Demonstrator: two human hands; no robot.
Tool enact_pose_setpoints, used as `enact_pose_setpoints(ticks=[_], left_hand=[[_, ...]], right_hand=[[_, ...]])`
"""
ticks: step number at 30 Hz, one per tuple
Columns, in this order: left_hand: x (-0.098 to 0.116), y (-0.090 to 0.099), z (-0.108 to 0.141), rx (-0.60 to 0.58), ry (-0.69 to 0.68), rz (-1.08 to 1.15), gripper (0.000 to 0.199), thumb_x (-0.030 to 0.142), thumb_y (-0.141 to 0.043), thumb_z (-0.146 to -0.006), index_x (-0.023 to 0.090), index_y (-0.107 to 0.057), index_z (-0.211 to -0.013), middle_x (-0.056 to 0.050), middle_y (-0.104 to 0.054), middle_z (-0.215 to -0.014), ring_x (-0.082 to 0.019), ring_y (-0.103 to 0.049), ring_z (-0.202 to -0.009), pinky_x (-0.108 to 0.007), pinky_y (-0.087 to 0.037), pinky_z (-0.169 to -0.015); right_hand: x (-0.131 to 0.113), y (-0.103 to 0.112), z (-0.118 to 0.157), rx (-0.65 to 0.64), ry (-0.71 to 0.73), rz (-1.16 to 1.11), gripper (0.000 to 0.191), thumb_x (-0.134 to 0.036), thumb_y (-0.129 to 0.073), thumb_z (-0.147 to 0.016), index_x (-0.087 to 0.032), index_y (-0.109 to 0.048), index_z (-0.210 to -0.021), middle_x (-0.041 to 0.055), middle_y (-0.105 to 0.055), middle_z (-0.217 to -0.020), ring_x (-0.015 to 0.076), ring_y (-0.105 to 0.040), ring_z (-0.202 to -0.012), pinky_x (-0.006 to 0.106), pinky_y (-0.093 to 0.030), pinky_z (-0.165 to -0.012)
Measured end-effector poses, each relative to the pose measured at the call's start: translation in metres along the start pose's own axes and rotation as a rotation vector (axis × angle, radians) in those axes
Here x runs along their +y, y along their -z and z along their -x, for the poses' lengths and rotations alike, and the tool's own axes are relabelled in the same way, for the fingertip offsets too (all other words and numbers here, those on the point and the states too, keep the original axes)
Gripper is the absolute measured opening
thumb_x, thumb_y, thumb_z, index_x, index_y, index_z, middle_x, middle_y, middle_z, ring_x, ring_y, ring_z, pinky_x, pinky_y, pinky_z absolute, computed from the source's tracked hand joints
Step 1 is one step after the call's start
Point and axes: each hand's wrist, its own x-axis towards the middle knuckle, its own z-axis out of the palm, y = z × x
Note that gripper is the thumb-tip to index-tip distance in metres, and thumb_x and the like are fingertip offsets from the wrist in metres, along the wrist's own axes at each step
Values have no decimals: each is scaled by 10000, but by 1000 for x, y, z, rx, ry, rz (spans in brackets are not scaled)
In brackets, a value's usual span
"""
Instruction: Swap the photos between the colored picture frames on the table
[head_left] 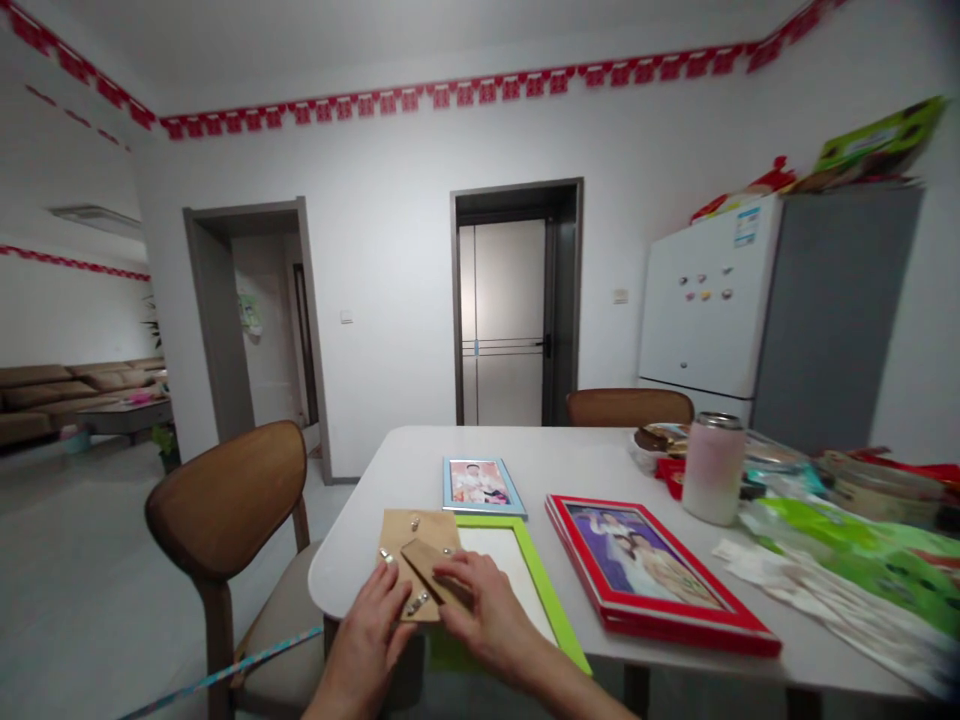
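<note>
Left of the red photo frame [660, 570], both hands [369, 622] [491, 610] clasp a brown backing board [418, 530], fingers bent, thumbs beneath. It looks light and stiff, best held by its edges, clear of metal clips.

Matt brown board [396, 530] dotted with shiny metal clips [418, 603], smooth white worktop [360, 545], glossy red frame [679, 600] seen right of the board, wooden chair back [232, 495] placed left

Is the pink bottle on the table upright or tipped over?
Upright: the pink bottle stands with its base on the white table and its metallic top uppermost.
</note>
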Motion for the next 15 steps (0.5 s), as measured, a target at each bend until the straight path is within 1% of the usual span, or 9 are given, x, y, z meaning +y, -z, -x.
enact_pose_setpoints(ticks=[2, 4, 7, 10, 12, 14, 15], left_hand=[[27, -12, -9, -63, 6, 58, 303, 232, -494, -743, 191, -549, -1039, -94, -541, -1135, -218, -485, -1059, -350, -456, -849], [51, -23, -18, -191, 43, 114, 319, 206, -494, -737, 168, -538, -1050, -104, -520, -1159, -224, -453, -1091, -360, -424, -884], [75, -30, -31, -376, 130, 181, 320, 184, -484, -736, 152, -526, -1052, -107, -485, -1193, -221, -407, -1127, -364, -361, -931], [85, -26, -40, -488, 178, 215, 196, 212, -437, -767, 195, -571, -909, -55, -545, -1100, -196, -457, -1057, -375, -326, -921], [86, -21, -43, -534, 193, 209, 182, 235, -391, -791, 215, -570, -818, -22, -566, -1033, -177, -475, -1012, -371, -314, -899], [87, -16, -43, -567, 215, 199, 212, 250, -349, -809, 221, -558, -815, -16, -555, -1049, -174, -452, -1036, -364, -293, -897], [86, -15, -42, -577, 230, 204, 215, 261, -342, -812, 224, -551, -848, -20, -539, -1085, -176, -428, -1068, -367, -274, -909]], right_hand=[[16, 22, 12, -20, -21, 19, 373, -230, -506, -633, -226, -578, -999, 63, -540, -1042, 194, -460, -982, 315, -337, -860], [34, 38, 21, -40, -66, 57, 371, -241, -499, -637, -205, -585, -995, 74, -547, -1045, 197, -462, -996, 316, -333, -876], [57, 48, 28, -67, -123, 131, 362, -276, -487, -652, -187, -599, -985, 84, -557, -1052, 200, -470, -1005, 312, -333, -882], [69, 45, 30, -78, -151, 231, 362, -282, -480, -661, -199, -604, -991, 81, -556, -1074, 205, -469, -1015, 316, -335, -871], [70, 40, 31, -79, -156, 302, 360, -283, -471, -676, -219, -599, -1005, 75, -557, -1081, 211, -466, -1013, 328, -338, -855], [69, 37, 33, -84, -144, 345, 338, -295, -453, -700, -242, -601, -999, 65, -563, -1075, 211, -465, -1004, 331, -342, -836], [68, 37, 34, -89, -131, 349, 325, -307, -440, -716, -253, -602, -993, 59, -565, -1072, 208, -465, -1000, 328, -344, -830]])
